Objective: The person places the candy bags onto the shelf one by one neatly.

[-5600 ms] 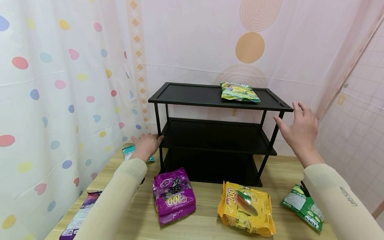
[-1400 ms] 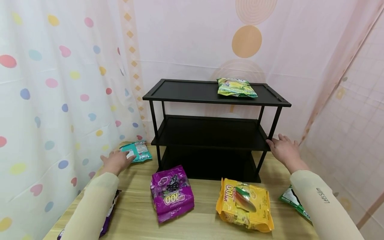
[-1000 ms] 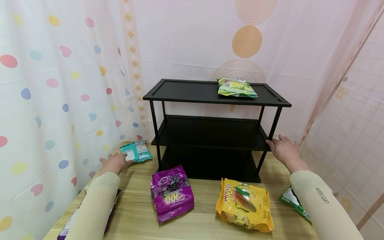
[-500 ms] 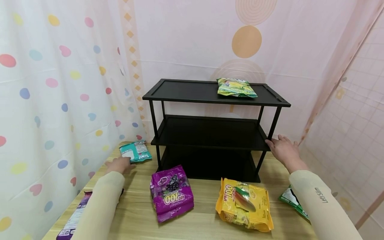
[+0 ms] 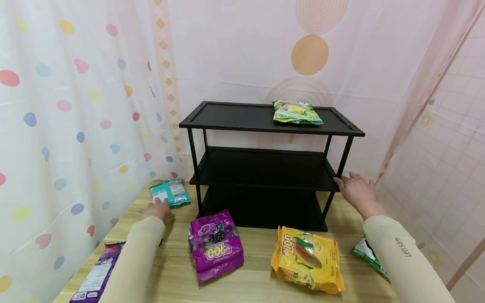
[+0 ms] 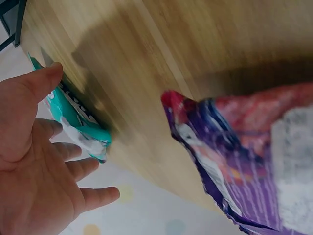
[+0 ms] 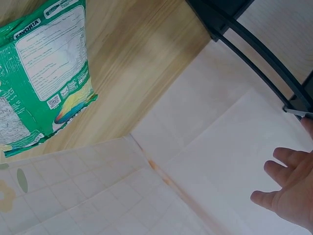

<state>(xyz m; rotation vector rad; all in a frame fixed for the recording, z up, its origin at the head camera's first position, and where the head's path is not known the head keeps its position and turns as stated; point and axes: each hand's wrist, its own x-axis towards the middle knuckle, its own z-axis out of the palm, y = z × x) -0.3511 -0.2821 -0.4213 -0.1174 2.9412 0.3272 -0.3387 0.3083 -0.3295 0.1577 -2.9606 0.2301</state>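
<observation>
My left hand [image 5: 157, 210] hovers over the table at the near edge of a teal snack packet [image 5: 175, 191]. Its fingers are spread with nothing between them, as the left wrist view shows. My right hand [image 5: 358, 193] is at the right end of a black three-tier shelf [image 5: 265, 168], its thumb touching the middle tier by the post. The other fingers of that hand are stretched out, holding nothing. A yellow-green candy bag [image 5: 295, 112] lies on the top tier. In front of the shelf lie a purple grape candy bag [image 5: 216, 246] and a yellow mango candy bag [image 5: 307, 259].
A purple packet [image 5: 99, 269] with a white label lies at the table's left, partly behind my left sleeve. To the right, a green packet [image 7: 49, 73] lies partly hidden by my right sleeve in the head view. Patterned curtains [image 5: 94, 105] enclose the table.
Earlier my left hand touched the shelf's left side; it moved left off it, then slightly right and nearer. My right hand came down from beside the top tier to the middle tier.
</observation>
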